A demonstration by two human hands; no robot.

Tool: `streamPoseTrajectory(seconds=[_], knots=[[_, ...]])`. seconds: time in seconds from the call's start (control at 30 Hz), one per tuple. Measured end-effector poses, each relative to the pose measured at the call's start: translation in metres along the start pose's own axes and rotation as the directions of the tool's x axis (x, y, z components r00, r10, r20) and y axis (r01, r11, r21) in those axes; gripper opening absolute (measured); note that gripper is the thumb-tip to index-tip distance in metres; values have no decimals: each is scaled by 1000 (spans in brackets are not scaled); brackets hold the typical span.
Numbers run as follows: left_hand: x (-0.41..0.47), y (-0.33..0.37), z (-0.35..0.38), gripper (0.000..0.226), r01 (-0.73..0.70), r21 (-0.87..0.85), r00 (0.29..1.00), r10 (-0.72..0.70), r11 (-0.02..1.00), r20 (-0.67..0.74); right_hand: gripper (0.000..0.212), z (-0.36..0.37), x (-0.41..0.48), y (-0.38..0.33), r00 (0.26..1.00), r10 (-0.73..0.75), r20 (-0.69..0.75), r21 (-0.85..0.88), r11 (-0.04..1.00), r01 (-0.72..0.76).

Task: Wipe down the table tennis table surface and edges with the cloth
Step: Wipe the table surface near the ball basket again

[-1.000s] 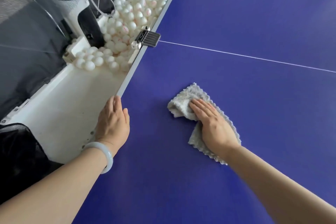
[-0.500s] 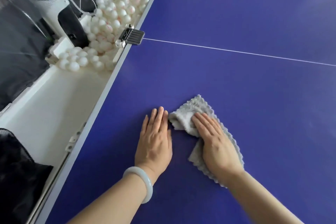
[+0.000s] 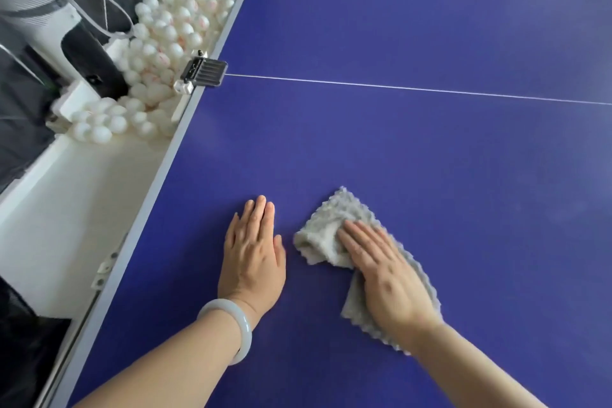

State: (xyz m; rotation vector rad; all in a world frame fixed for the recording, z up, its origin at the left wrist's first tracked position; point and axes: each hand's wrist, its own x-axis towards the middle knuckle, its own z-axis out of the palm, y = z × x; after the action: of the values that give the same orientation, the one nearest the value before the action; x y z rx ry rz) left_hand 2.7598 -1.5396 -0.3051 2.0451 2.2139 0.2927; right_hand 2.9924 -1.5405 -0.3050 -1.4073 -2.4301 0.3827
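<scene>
Blue table (image 3: 397, 149): right hand (image 3: 390, 278) flat on cloth (image 3: 328, 235), left hand (image 3: 253, 255) beside.

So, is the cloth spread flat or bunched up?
Bunched: the grey cloth is folded over itself in thick layers under the right hand.

The table tennis table (image 3: 397, 149) top is smooth, matt blue with a faint sheen. The cloth (image 3: 326, 235) is nubbly grey fabric. The bracelet (image 3: 236, 325) is glossy, translucent. The balls (image 3: 172, 30) are matt white.
</scene>
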Motion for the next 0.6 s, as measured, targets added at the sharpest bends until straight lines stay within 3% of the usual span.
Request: streamPoseTrajectory(seconds=[0.07,0.13,0.23,0.27,0.33,0.43,0.5,0.6], knots=[[-1,2,0,54,18,5,1000,-18,1000,16,52,-26,4,57,960,251,-123,5,968,-252],[-1,2,-1,54,23,15,1000,-23,1000,21,56,-48,15,99,830,523,-192,-13,845,-535],[-1,2,0,54,31,9,999,-31,999,20,58,-39,38,90,700,669,-251,5,724,-690],[-1,2,0,54,35,9,999,-35,999,26,58,-30,42,71,704,661,-260,23,733,-679],[-1,2,1,55,32,12,999,-32,999,34,57,-4,43,20,786,565,-252,44,818,-574],[0,0,-1,57,25,-5,999,-25,1000,35,55,25,21,-55,953,275,-129,17,961,-276],[1,0,-2,58,22,-3,999,-22,1000,40,55,23,4,-54,993,115,-26,17,993,-115],[0,1,-1,57,28,8,998,-29,1000,56,59,-8,-8,0,978,207,2,-13,978,-207]])
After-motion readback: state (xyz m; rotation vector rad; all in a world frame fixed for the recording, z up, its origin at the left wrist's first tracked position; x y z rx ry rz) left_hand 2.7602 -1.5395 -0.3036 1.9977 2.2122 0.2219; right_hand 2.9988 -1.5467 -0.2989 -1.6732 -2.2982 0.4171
